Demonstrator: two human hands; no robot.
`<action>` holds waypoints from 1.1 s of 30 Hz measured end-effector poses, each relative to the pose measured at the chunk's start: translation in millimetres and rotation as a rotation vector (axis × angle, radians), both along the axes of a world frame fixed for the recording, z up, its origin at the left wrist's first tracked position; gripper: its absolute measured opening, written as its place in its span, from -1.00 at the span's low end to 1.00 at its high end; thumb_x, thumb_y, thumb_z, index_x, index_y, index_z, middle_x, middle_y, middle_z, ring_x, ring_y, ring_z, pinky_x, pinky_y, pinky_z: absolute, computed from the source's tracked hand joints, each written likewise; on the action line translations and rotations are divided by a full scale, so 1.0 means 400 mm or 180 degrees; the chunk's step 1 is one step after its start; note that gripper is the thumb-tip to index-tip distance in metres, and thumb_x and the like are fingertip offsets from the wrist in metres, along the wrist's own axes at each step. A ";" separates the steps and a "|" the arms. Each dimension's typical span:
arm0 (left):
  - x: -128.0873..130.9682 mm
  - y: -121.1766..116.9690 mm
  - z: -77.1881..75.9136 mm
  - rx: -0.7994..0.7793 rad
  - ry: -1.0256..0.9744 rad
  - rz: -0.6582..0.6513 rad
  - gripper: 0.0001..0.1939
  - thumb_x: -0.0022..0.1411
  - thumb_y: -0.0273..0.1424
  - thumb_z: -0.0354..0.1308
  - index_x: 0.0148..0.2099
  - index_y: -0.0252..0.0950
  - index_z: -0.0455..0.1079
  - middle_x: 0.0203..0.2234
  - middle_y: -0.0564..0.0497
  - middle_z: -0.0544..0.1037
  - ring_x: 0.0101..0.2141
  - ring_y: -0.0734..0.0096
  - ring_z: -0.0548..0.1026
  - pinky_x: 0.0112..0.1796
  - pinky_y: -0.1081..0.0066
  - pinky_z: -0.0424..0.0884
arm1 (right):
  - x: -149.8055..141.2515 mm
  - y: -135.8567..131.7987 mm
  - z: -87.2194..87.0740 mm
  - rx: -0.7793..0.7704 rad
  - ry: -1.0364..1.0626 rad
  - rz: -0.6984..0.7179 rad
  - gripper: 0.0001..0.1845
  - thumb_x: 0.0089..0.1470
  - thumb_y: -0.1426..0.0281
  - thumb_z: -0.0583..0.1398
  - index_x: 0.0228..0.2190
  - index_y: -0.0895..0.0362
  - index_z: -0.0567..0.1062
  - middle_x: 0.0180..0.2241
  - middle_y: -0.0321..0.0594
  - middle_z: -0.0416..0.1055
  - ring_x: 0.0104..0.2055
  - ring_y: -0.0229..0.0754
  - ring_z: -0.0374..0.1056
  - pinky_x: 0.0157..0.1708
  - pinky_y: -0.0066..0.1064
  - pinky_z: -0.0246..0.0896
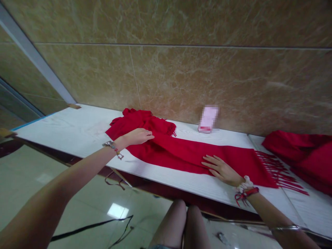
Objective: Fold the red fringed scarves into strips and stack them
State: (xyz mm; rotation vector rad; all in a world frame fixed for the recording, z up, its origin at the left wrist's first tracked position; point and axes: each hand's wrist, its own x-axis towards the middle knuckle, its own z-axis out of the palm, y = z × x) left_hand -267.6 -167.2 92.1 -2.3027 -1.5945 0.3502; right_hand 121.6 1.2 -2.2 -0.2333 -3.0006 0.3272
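Observation:
A red scarf [181,152] lies stretched along a white table [77,131], its left end bunched up and its fringe at the right. My left hand [137,136], with a ring and a wrist bracelet, rests on the scarf near the bunched end, fingers together and lying flat on the cloth. On the scarf's near edge, further right, my right hand [221,169] lies flat with fingers spread, pressing the fabric.
A pile of red cloth [298,152] lies at the table's right end. A small pink object [208,119] leans against the brown marble wall. Below the table's near edge are a glossy tiled floor, a black cable [90,226] and my knees [181,221].

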 end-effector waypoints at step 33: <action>0.063 -0.113 -0.133 -0.0733 -0.0521 -0.0077 -0.56 0.04 -0.65 -0.04 -0.06 -0.16 0.31 -0.26 -0.04 0.45 -0.30 0.41 0.46 -0.34 0.51 0.30 | 0.031 -0.043 0.018 -0.0312 -0.0259 -0.0119 -0.58 0.15 0.37 -0.10 0.04 -0.02 0.24 0.15 -0.17 0.06 0.22 -0.10 -0.19 0.11 0.09 -0.37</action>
